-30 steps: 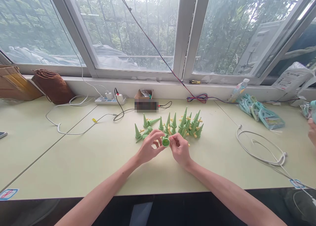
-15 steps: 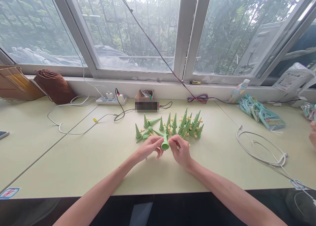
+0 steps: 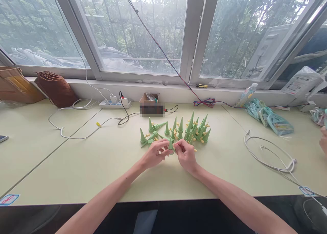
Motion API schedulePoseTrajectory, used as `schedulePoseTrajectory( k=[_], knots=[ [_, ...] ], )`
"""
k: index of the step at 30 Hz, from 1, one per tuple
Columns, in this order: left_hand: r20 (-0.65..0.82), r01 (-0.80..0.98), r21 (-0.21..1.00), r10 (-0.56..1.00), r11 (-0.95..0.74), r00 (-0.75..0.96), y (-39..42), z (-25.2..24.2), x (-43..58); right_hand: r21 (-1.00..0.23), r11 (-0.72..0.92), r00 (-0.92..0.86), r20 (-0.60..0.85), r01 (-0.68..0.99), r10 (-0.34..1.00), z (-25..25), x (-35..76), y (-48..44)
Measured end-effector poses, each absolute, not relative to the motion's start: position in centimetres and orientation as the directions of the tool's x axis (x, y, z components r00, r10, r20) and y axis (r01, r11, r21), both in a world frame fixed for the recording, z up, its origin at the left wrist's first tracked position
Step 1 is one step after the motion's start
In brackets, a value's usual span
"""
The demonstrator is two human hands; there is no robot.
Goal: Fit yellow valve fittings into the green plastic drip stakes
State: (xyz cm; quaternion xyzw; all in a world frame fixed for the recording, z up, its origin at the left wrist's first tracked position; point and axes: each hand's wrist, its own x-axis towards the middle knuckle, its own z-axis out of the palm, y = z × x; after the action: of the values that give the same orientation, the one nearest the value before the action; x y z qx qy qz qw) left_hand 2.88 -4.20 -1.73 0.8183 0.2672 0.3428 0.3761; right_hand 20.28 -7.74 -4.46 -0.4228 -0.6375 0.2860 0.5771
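My left hand [image 3: 156, 154] is closed around a green plant watering spike [image 3: 171, 144], a hollow cone with its tip pointing up and its wide end low. Against the spike's right side, my right hand [image 3: 187, 156] pinches a small yellow valve, mostly hidden by the fingertips. Just beyond both hands, several more green watering spikes [image 3: 180, 126] stand or lie in a loose group. Many have yellow valves [image 3: 201, 139] sticking out of their sides.
Behind the spikes are a small cardboard box [image 3: 150, 97] and a power strip [image 3: 114, 104] with cables. To the right lie a looped white cable [image 3: 270, 166], bagged teal items [image 3: 279, 121] and a bottle [image 3: 247, 94]. Another person's hand [image 3: 324, 140] shows at the right edge.
The held spike has tilted: its open base faced me before, and now it stands more upright. My left fingers have shifted round its base; my right hand stays beside it.
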Motion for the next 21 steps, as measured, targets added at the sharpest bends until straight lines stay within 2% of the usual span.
schedulePoseTrajectory(
  k=[2, 4, 7, 9, 13, 18, 21],
  knots=[
    [0.504, 0.236, 0.599, 0.590, -0.765, 0.631, -4.11, -2.05, 2.64, -0.866, 0.463, 0.019, 0.475, 0.190, 0.880, -4.53, 20.31, -7.66],
    [0.589, 0.262, 0.405, 0.469, -0.876, 0.658, -3.99, -2.28, 2.38, -0.877, 0.446, 0.017, 0.456, 0.179, 0.890, -4.56, 20.32, -7.60],
    [0.627, 0.301, 0.257, 0.395, -0.918, 0.671, -3.88, -2.46, 2.23, -0.891, 0.422, 0.027, 0.432, 0.167, 0.901, -4.50, 20.28, -7.58],
    [0.634, 0.325, 0.281, 0.429, -0.903, 0.643, -3.87, -2.51, 2.34, -0.899, 0.409, 0.040, 0.419, 0.155, 0.907, -4.42, 20.23, -7.58],
    [0.628, 0.323, 0.426, 0.533, -0.845, 0.566, -3.86, -2.56, 2.63, -0.905, 0.399, 0.064, 0.411, 0.148, 0.909, -4.29, 20.14, -7.56],
    [0.658, 0.281, 0.431, 0.512, -0.858, 0.552, -3.75, -2.52, 2.63, -0.906, 0.399, 0.064, 0.411, 0.142, 0.910, -4.22, 20.10, -7.56],
    [0.627, 0.250, 0.506, 0.551, -0.826, 0.551, -3.84, -2.52, 2.77, -0.901, 0.401, 0.059, 0.415, 0.166, 0.908, -4.29, 20.17, -7.58]
  ],
)
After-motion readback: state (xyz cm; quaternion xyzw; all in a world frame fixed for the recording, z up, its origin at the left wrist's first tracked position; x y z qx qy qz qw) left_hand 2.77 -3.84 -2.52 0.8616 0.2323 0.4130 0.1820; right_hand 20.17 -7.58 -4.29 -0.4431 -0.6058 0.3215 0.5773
